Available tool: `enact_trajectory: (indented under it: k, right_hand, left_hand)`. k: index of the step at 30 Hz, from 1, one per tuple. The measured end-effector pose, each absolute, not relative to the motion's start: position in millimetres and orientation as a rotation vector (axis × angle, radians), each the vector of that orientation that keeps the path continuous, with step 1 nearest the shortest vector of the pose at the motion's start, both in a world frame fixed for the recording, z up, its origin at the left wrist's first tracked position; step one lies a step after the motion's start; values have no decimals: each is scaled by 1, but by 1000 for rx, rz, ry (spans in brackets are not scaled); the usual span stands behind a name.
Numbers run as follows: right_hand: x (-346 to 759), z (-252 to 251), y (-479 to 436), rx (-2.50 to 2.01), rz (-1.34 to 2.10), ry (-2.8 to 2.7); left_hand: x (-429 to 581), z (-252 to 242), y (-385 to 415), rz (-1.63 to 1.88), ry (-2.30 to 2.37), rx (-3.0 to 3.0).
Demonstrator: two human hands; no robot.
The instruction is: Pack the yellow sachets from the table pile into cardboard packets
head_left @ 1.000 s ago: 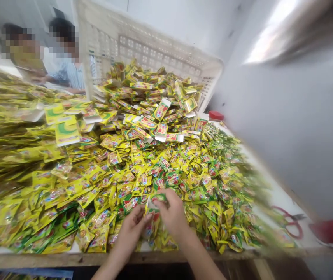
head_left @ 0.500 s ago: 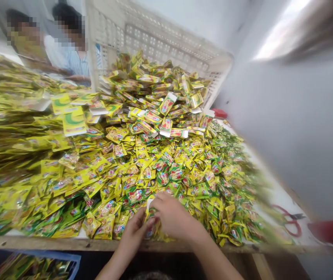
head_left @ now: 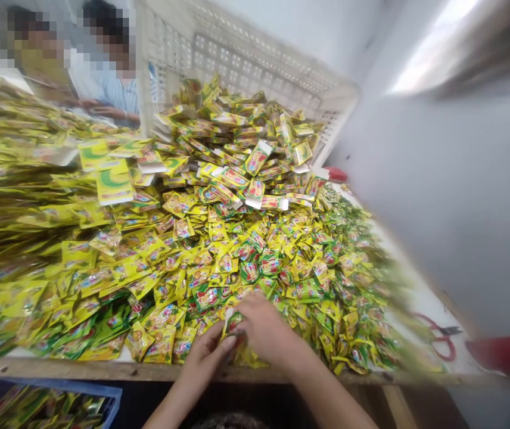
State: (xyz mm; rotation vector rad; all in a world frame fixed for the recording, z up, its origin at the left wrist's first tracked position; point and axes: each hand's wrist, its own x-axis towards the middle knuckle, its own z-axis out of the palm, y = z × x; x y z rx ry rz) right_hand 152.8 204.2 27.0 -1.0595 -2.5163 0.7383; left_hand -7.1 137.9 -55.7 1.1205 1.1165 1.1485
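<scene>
Near the table's front edge my two hands meet over a small yellow carton with a white flap up. My left hand is closed around the carton from the left, thumb across its front. At the carton's open end, my right hand pinches a small green sachet; its fingers partly cover both. Whether the sachet is inside the carton I cannot tell. Around and beyond my hands spreads a deep heap of yellow and green sachets.
A white plastic crate lies tipped at the back, small cartons spilling from it. Red-handled scissors lie at right beside a red object. A blue bin of packets stands below left. Two people sit at back left.
The green sachet between my hands now shows more clearly at the carton's opening. My fingers have shifted slightly. The hands of a person at the back have moved a little.
</scene>
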Motion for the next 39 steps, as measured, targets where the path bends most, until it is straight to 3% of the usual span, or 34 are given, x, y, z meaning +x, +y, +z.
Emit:
enact_trajectory:
  k: [3, 7, 11, 18, 21, 26, 28, 33, 39]
  right_hand:
    - [149, 24, 197, -1112, 624, -2499]
    - [157, 21, 196, -1023, 818, -2392]
    - [165, 3, 200, -1055, 912, -2115]
    - [165, -7, 185, -886, 906, -2228]
    - [169, -9, 176, -1080, 1078, -1845]
    - [161, -34, 167, -1227, 1712, -1222]
    - [154, -37, 167, -1202, 1677, -1234]
    - [142, -23, 173, -1078, 1210, -1554]
    - [143, -22, 183, -1139, 1509, -1376]
  left_hand:
    - [-1, -45, 137, 1203, 1178, 1047]
    - [7, -38, 138, 1287, 1303, 935]
    - [2, -45, 139, 1165, 1195, 1036]
    - [-9, -58, 138, 1126, 1232, 1181]
    - [-10, -54, 133, 1128, 1229, 1086]
    - [-15, -44, 125, 1079, 1199, 884]
    - [-15, -37, 128, 1041, 1114, 831]
    - [-13, -29, 143, 1150, 1180, 798]
    - [-21, -42, 144, 1140, 1274, 1032]
